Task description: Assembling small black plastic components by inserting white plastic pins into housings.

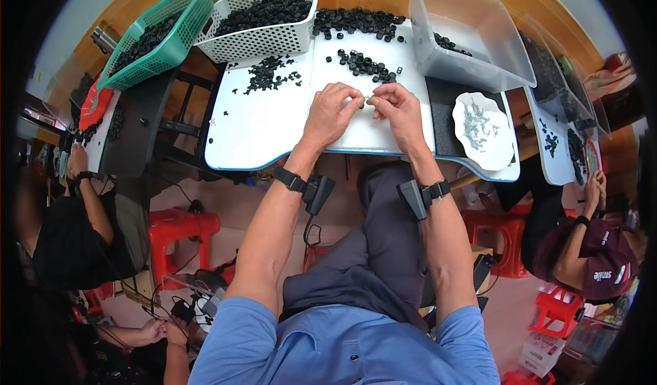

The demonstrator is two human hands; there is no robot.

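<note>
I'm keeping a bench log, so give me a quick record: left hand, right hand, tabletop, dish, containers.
Left hand: pinching at a small piece, too tiny to identify
Right hand: pinching close beside the left, at the same spot
Tabletop: white, with loose black parts beyond the hands
Dish: white, holding pale pieces
Containers: green basket, white basket, translucent bin, all holding black parts
</note>
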